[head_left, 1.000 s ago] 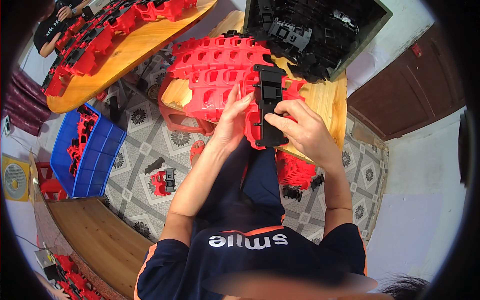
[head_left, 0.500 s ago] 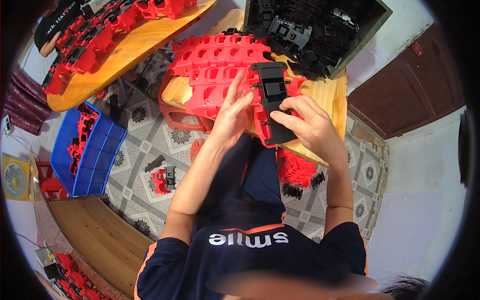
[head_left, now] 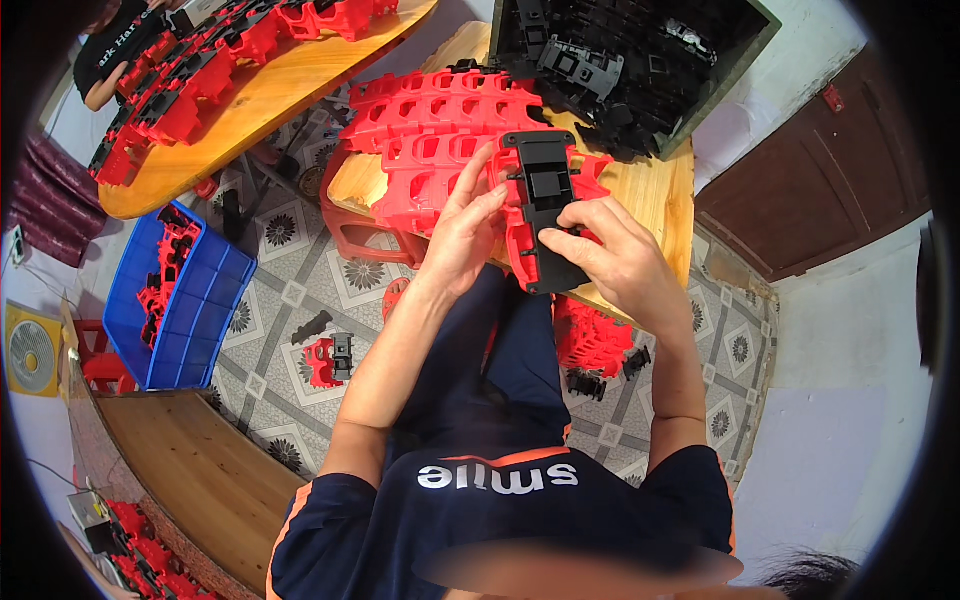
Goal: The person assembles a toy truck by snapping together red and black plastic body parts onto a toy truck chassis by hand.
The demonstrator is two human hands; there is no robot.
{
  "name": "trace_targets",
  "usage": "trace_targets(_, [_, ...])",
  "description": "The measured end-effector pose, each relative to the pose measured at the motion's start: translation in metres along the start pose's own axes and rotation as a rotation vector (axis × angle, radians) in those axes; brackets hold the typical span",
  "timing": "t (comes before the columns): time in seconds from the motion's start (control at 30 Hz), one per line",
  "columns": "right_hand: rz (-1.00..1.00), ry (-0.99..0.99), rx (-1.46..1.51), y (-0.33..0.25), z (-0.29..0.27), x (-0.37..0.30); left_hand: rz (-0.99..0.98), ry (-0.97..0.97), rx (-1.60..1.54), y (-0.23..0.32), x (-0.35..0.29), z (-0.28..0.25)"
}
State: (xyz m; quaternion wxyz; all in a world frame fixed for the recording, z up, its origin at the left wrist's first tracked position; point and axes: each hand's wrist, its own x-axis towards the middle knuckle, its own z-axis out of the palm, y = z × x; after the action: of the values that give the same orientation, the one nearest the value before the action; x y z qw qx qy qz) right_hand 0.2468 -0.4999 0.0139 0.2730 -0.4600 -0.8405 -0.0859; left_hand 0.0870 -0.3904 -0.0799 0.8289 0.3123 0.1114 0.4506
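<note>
In front of me I hold a red moulded plastic part (head_left: 519, 238) with a long black plastic plate (head_left: 546, 186) lying on top of it. My left hand (head_left: 465, 232) grips its left side, the index finger stretched along the edge and the thumb against the rim. On the plate's right side rest the thumb and bent fingers of my right hand (head_left: 618, 250). The right palm and the underside of the part are hidden. Just beyond my left hand are rows of similar red parts (head_left: 415, 185).
A dark crate (head_left: 745, 90) of black plastic pieces stands on the wooden table (head_left: 670, 205). At left are a blue bin (head_left: 215, 310) and another table (head_left: 240, 130) with red-and-black parts and a person beside it. A red-and-black part (head_left: 325, 362) lies on the tiled floor.
The upper end of the plate and red part has tipped slightly downward in view. Both hands keep almost the same place and hold.
</note>
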Motion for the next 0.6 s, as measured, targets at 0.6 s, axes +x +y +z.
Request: trace_targets(0.6, [0.394, 0.230, 0.547, 0.044, 0.015, -0.001, 0.141, 0.092, 0.146, 0.007, 0.015, 0.017])
